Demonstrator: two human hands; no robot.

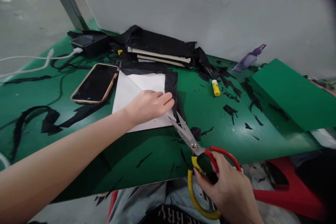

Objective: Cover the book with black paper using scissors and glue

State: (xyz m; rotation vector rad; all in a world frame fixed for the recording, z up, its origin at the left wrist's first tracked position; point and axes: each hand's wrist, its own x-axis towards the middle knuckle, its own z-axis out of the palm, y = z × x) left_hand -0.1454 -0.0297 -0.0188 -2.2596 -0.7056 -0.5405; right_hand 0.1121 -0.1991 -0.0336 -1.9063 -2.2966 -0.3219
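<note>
Your right hand [231, 190] sits nearest you, at the bench's front edge, fingers closed through the red and yellow loops of the scissors [195, 147]. The blades are parted and point up and to the left, away from you, their tips just at the lower right corner of the white paper [131, 91]. So the scissors' long axis runs on a diagonal from your right hand toward the paper, and the paper lies up and left of that hand.

Your left hand [149, 105] reaches in from the left, forearm stretched across the green bench [157, 150], and presses palm-down and flat on the paper's right part, fingers together and pointing right, holding it still rather than gripping it. Its fingertips lie just beside the blade tips, so it is the hand nearer the paper.

The paper rests on black sheet [172, 80] that shows along its top and right edges. Left of it lies a phone [96, 83], face up. Farther right sit a glue stick [216, 87] and black scraps [231, 110], and a spray bottle [249, 58] lies by the wall.
</note>
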